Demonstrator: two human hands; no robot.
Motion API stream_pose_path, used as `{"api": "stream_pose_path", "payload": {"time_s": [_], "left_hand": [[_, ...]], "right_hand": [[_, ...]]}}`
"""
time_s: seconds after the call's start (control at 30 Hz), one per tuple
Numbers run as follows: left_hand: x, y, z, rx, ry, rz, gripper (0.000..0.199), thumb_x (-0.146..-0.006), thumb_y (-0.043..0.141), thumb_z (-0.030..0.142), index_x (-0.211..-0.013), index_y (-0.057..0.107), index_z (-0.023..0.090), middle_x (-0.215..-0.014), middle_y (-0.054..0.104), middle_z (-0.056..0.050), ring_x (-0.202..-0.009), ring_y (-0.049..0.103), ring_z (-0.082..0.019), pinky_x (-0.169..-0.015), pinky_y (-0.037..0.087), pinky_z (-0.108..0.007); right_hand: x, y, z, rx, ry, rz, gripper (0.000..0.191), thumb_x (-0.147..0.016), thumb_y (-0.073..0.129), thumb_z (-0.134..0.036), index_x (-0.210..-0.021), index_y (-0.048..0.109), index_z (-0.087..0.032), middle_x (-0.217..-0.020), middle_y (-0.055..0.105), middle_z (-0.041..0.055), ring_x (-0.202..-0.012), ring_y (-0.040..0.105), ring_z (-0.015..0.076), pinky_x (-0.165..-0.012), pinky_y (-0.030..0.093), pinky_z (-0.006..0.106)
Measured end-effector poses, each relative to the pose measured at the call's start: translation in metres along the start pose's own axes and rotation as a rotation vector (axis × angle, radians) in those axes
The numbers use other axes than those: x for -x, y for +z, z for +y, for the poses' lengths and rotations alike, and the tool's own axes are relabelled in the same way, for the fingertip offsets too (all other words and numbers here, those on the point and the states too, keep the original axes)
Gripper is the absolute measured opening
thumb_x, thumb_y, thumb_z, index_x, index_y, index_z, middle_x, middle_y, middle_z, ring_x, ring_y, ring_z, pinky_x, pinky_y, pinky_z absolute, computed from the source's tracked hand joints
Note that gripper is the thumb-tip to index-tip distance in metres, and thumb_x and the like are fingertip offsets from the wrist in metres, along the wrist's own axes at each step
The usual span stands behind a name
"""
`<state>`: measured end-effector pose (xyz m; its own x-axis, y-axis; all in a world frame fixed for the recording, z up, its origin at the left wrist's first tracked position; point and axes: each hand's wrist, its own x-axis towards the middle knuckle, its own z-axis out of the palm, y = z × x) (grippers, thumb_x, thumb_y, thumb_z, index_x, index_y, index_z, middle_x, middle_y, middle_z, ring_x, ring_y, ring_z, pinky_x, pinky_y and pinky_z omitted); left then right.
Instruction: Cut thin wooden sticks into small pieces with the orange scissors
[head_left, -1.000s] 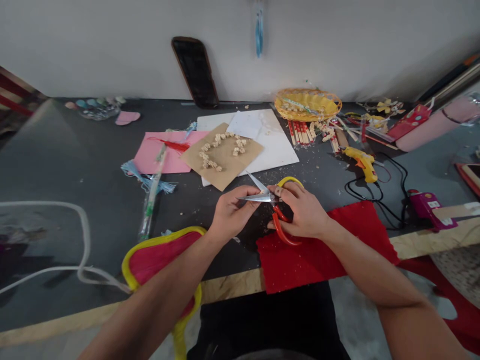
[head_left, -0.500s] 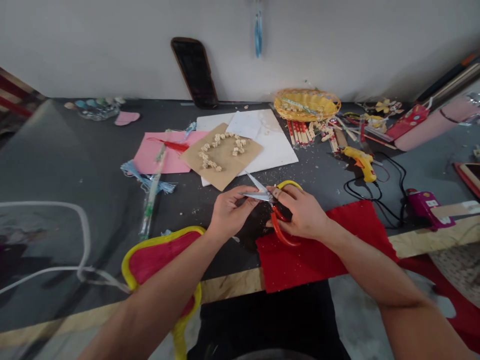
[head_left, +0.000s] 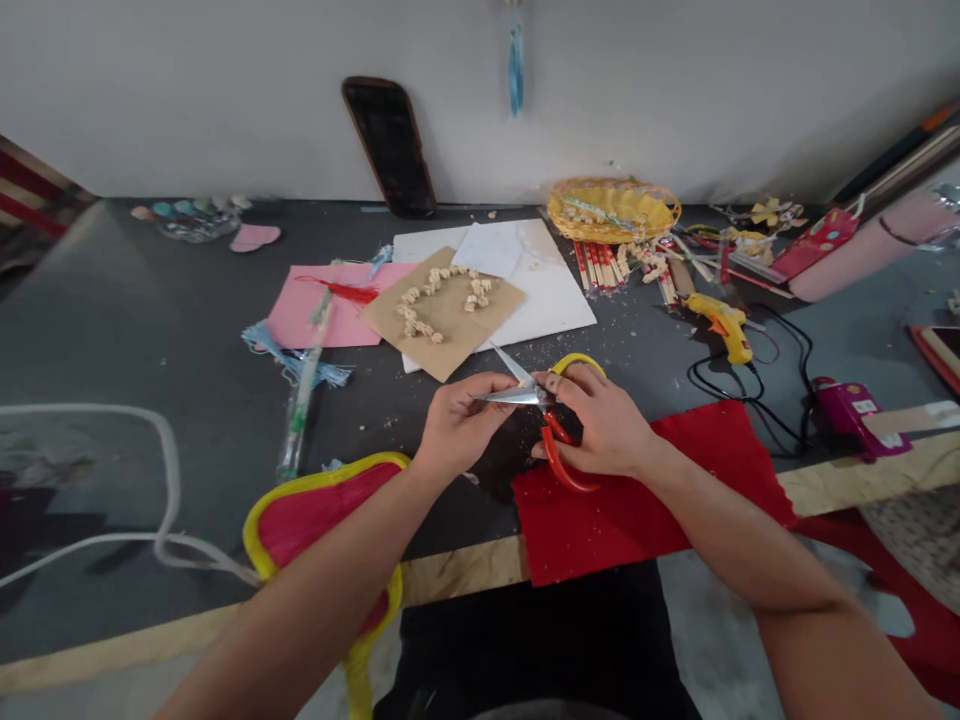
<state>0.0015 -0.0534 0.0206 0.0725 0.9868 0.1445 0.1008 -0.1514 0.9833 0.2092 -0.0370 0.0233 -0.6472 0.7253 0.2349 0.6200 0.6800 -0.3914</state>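
My right hand (head_left: 606,428) grips a pair of scissors (head_left: 560,462) with red and yellow handles. The blades are spread and point left toward my other hand. My left hand (head_left: 459,428) is closed in a pinch right beside the blades; whatever sits between its fingertips is too small and covered to name. Beyond both hands, small cream-coloured pieces (head_left: 411,322) lie in a broken curve on a brown paper square (head_left: 491,300). Under my right wrist spreads a red cloth (head_left: 645,500).
A white board (head_left: 562,300) and pink paper (head_left: 285,310) lie partly beneath the brown square. Behind stands a yellow basket (head_left: 559,222). A yellow glue gun (head_left: 720,325) and its black cord are at right. A phone (head_left: 390,145) leans on the wall. A pink, yellow-edged item (head_left: 322,510) lies by my left forearm.
The scissors have shifted very slightly, with the near blade a little lower beside my left fingertips. Both hands stay in nearly the same place; the other objects have not moved.
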Motion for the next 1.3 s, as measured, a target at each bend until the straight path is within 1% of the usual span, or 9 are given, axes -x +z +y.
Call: {"api": "stream_pose_path", "payload": {"time_s": [0.13, 0.23, 0.33, 0.6, 0.77, 0.87, 1.03, 1.17, 1.3], "left_hand": [[-0.0008, 0.0007, 0.0006, 0.047, -0.024, -0.008, 0.012, -0.076, 0.069, 0.027, -0.073, 0.072, 0.016, -0.068, 0.070, -0.002, -0.062, 0.059, -0.013, -0.060, 0.046, -0.022], [-0.0007, 0.0026, 0.0021, 0.067, -0.066, 0.012, 0.014, -0.074, 0.072, 0.030, -0.073, 0.072, 0.016, -0.069, 0.072, -0.004, -0.064, 0.062, -0.014, -0.061, 0.048, -0.023], [-0.0002, 0.0044, 0.0035, 0.106, -0.093, 0.031, 0.018, -0.072, 0.074, 0.033, -0.075, 0.073, 0.016, -0.070, 0.073, -0.004, -0.065, 0.065, -0.015, -0.063, 0.051, -0.024], [0.0005, 0.0044, -0.0027, 0.019, -0.051, 0.097, 0.020, -0.076, 0.071, 0.035, -0.079, 0.073, 0.015, -0.087, 0.074, -0.007, -0.076, 0.067, -0.016, -0.068, 0.052, -0.024], [0.0010, 0.0026, -0.0022, 0.002, -0.026, 0.066, 0.012, -0.077, 0.068, 0.026, -0.082, 0.074, 0.017, -0.079, 0.074, -0.004, -0.073, 0.066, -0.015, -0.069, 0.050, -0.024], [0.0005, 0.0015, 0.0004, 0.020, -0.035, 0.028, 0.009, -0.075, 0.068, 0.024, -0.078, 0.073, 0.016, -0.075, 0.073, -0.003, -0.068, 0.063, -0.014, -0.065, 0.048, -0.023], [-0.0005, 0.0014, 0.0030, 0.070, -0.059, -0.010, 0.011, -0.073, 0.071, 0.026, -0.070, 0.071, 0.016, -0.066, 0.070, -0.002, -0.060, 0.059, -0.012, -0.059, 0.046, -0.022], [0.0002, 0.0036, 0.0030, 0.121, -0.097, 0.022, 0.013, -0.071, 0.074, 0.029, -0.072, 0.072, 0.017, -0.069, 0.072, -0.003, -0.063, 0.062, -0.014, -0.062, 0.049, -0.024], [0.0009, 0.0052, 0.0034, 0.131, -0.087, 0.036, 0.020, -0.071, 0.075, 0.036, -0.075, 0.073, 0.017, -0.070, 0.072, -0.004, -0.065, 0.065, -0.016, -0.064, 0.052, -0.026]], "right_hand": [[-0.0001, 0.0010, 0.0033, -0.047, -0.012, -0.024, 0.074, -0.079, 0.063, -0.058, -0.138, 0.044, -0.017, -0.121, 0.056, 0.0157, -0.113, 0.054, 0.0299, -0.094, 0.051, 0.047], [0.0002, -0.0001, 0.0045, -0.059, -0.008, -0.064, 0.074, -0.080, 0.062, -0.057, -0.139, 0.043, -0.017, -0.122, 0.057, 0.0149, -0.113, 0.055, 0.0298, -0.093, 0.052, 0.046], [0.0010, -0.0019, 0.0024, -0.037, 0.009, -0.063, 0.072, -0.081, 0.061, -0.057, -0.140, 0.044, -0.017, -0.121, 0.058, 0.0141, -0.112, 0.056, 0.0297, -0.093, 0.052, 0.046], [0.0002, -0.0012, -0.0018, -0.081, 0.064, -0.027, 0.072, -0.081, 0.059, -0.060, -0.138, 0.046, -0.018, -0.121, 0.059, 0.0137, -0.113, 0.058, 0.0299, -0.092, 0.053, 0.046], [-0.0005, -0.0020, -0.0014, -0.042, 0.053, -0.018, 0.074, -0.079, 0.062, -0.060, -0.137, 0.046, -0.018, -0.121, 0.057, 0.0140, -0.114, 0.056, 0.0305, -0.092, 0.053, 0.047], [-0.0004, -0.0017, -0.0007, -0.015, 0.019, -0.006, 0.075, -0.078, 0.063, -0.060, -0.136, 0.047, -0.016, -0.119, 0.056, 0.0151, -0.114, 0.054, 0.0308, -0.093, 0.052, 0.047], [0.0003, 0.0016, 0.0037, -0.037, -0.018, -0.022, 0.075, -0.079, 0.062, -0.059, -0.138, 0.044, -0.016, -0.120, 0.056, 0.0160, -0.113, 0.054, 0.0299, -0.093, 0.051, 0.046], [0.0011, 0.0020, 0.0035, -0.038, -0.013, -0.042, 0.073, -0.081, 0.060, -0.058, -0.139, 0.043, -0.017, -0.120, 0.057, 0.0157, -0.111, 0.055, 0.0298, -0.091, 0.052, 0.046], [0.0019, 0.0002, -0.0010, -0.025, 0.014, -0.044, 0.072, -0.081, 0.060, -0.058, -0.138, 0.044, -0.017, -0.119, 0.058, 0.0154, -0.110, 0.056, 0.0301, -0.090, 0.052, 0.046]]}}
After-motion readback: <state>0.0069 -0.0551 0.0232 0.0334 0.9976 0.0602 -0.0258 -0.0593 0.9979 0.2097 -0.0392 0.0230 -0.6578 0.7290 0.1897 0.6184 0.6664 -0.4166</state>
